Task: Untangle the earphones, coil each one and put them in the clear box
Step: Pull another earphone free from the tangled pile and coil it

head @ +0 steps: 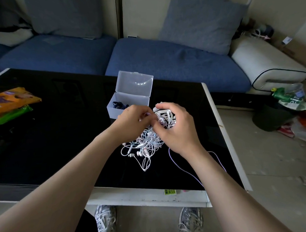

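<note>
Left hand (131,120) and right hand (177,130) each pinch strands in a narrow grip atop the earphone tangle (146,144), just in front of the clear box (128,101), so we should ease one cord free, not yank.

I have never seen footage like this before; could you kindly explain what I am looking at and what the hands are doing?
There is no machine here, only a person's two bare hands. The single picture comes from a wide-angle camera worn on the person's head, looking forward and down. The left hand and right hand both pinch cables in a tangle of white earphones lying on a black table. Just behind the hands stands the clear box, its lid open, with something dark inside. A lilac cable trails towards the table's near edge. Orange and green packets lie at the left.
</note>
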